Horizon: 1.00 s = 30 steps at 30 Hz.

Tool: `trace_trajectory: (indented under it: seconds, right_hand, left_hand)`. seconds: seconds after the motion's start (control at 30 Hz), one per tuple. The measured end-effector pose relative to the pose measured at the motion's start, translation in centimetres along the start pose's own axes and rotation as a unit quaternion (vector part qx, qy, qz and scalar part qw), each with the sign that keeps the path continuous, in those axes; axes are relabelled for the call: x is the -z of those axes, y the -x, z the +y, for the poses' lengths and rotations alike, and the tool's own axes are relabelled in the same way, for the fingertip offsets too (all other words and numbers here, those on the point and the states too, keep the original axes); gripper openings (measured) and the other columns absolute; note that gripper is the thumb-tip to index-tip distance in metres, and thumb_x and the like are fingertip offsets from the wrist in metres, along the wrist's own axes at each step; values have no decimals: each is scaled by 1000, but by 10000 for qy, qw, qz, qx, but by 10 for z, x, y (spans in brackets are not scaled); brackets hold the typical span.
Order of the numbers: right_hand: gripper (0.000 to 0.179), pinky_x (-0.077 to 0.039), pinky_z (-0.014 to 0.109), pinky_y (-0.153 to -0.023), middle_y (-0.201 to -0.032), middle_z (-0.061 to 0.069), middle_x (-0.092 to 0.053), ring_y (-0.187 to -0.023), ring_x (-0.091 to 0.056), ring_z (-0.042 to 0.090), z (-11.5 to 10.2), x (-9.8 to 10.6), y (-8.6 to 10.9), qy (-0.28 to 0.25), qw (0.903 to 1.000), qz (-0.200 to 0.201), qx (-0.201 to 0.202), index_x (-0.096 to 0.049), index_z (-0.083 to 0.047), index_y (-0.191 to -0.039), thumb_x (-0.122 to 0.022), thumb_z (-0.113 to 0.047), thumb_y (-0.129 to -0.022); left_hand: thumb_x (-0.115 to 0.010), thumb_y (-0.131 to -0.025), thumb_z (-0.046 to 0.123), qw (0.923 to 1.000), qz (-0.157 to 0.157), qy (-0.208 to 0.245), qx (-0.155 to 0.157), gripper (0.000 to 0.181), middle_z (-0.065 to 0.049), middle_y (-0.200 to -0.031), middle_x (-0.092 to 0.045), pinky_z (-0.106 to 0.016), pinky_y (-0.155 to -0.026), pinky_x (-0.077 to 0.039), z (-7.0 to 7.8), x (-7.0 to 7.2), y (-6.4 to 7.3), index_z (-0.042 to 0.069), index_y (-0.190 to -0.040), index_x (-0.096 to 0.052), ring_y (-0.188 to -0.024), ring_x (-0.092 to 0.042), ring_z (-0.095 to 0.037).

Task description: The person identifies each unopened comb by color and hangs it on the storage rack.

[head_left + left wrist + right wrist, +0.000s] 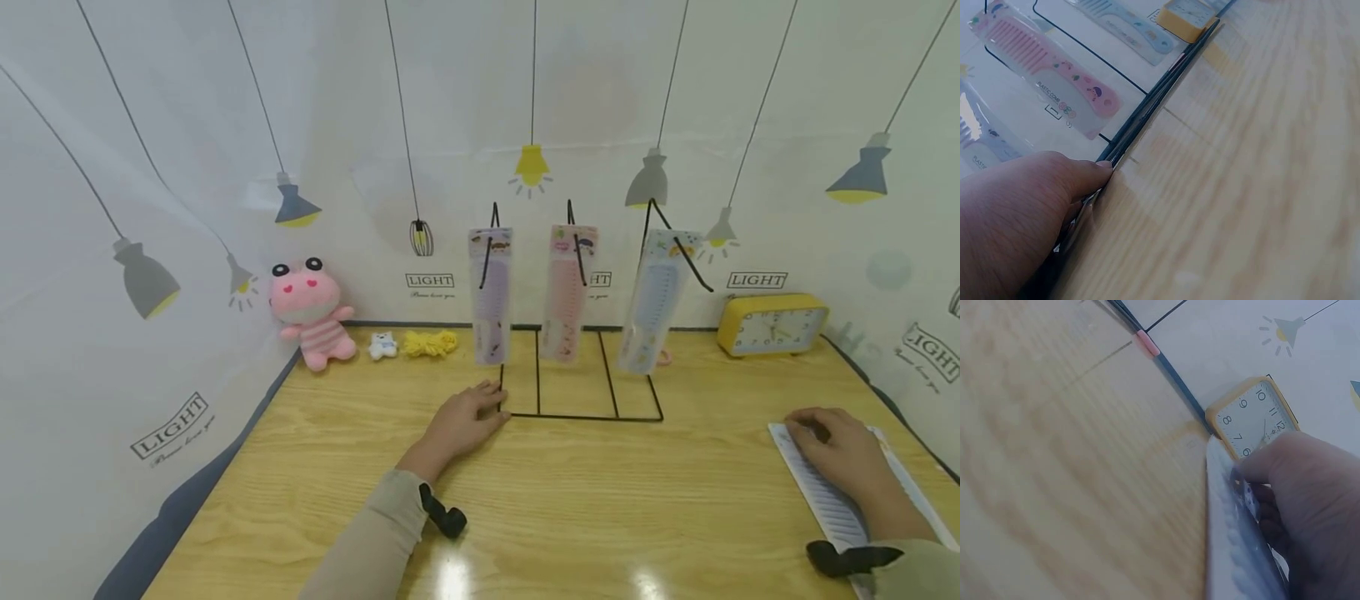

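Note:
My left hand [465,421] grips the front left corner of a black wire rack [577,417]; in the left wrist view its thumb [1088,175] lies against the front bar. Hanging from the rack's hooks are a purple packaged comb [491,296], a pink packaged comb [570,292] and a blue packaged comb [652,300], which hangs tilted. At the right, my right hand [843,454] pinches the upper end of a pale packaged comb [817,492] lying on the table. Its curled fingers [1269,509] sit at the package [1235,544], partly hidden by the hand. Another clear package edge shows beside it.
A yellow alarm clock [774,325] stands at the back right. At the back left are a pink plush toy [311,312], a small white bear figure [383,345] and a bundle of yellow string [430,342]. A printed cloth [360,125] surrounds the wooden table [585,500].

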State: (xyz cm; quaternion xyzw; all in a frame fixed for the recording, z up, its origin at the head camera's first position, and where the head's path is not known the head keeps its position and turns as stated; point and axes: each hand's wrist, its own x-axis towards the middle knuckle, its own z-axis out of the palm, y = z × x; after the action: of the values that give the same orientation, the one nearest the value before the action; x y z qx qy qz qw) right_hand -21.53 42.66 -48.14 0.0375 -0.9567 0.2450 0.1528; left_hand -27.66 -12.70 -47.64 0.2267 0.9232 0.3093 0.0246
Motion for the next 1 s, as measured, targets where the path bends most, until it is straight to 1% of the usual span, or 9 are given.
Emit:
trace_trajectory:
  seconds: [0.13,0.33,0.47,0.53,0.63,0.7,0.8,0.87,1.0]
  right_hand:
    - [39,-38,39,-67,-108,27,-55,-88,-50,32,-2,1,0,-44,9996,106,-264,-63,6,-111,-54,-31,-104]
    - [47,-39,34,-65,-106,27,-62,-86,-54,26,-5,4,0,-209,9966,146,-785,-62,5,-116,-52,-39,-104]
    - [45,-40,27,-60,-101,18,-66,-76,-51,2,-5,5,0,-297,9935,418,-1016,-63,1,-118,-53,-39,-103]
    - [43,-39,24,-58,-100,14,-67,-70,-47,-5,-5,5,1,-322,9919,576,-1082,-64,0,-118,-54,-38,-102]
    - [45,-40,27,-62,-103,18,-67,-78,-52,4,-4,6,1,-319,9897,594,-1261,-65,2,-118,-52,-38,-102]
    - [48,-44,37,-69,-111,24,-65,-88,-57,22,-4,7,1,-362,9875,449,-1467,-64,3,-120,-49,-39,-103]
    - [50,-44,53,-78,-124,31,-59,-105,-54,44,-5,9,1,-477,9837,238,-1716,-62,4,-122,-45,-38,-103]
    - [50,-42,56,-80,-128,32,-56,-110,-51,48,-5,10,1,-626,9802,108,-1874,-62,4,-124,-47,-38,-102]
    - [45,-41,44,-73,-123,31,-59,-105,-52,43,-5,11,0,-578,9790,49,-1953,-63,4,-122,-54,-34,-99]
  left_hand:
    - [-57,-103,42,10000,-28,-9,20,53,1,-159,-38,-45,-122,-24,1,1,0,19,-150,-50,-150,-26,-18]
    - [-56,-103,44,10000,-26,-74,42,53,4,-159,-37,-44,-122,-23,0,1,-1,21,-150,-50,-150,-25,-16]
    - [-56,-103,45,10000,-13,-81,45,53,5,-159,-37,-44,-123,-22,-1,0,-2,21,-150,-50,-150,-25,-16]
    - [-56,-103,45,10000,-11,-70,42,53,5,-159,-37,-44,-122,-23,-1,0,-2,21,-150,-51,-150,-26,-16]
    - [-56,-103,45,10000,-11,-70,33,53,4,-159,-38,-45,-122,-23,-1,0,-2,21,-150,-51,-150,-26,-16]
    - [-56,-103,45,10000,-6,-67,19,53,4,-159,-38,-44,-122,-23,-2,0,-2,21,-149,-51,-150,-26,-16]
    - [-56,-103,45,10000,3,-76,-2,53,4,-158,-38,-44,-122,-23,-2,-1,-2,21,-149,-51,-150,-26,-16]
    - [-56,-103,45,10000,12,-80,-16,53,4,-158,-38,-43,-122,-23,-3,-1,-2,21,-149,-51,-150,-26,-16]
    - [-56,-103,45,10000,22,-52,-29,53,4,-158,-38,-43,-122,-23,-3,-2,-2,21,-149,-51,-150,-26,-16]
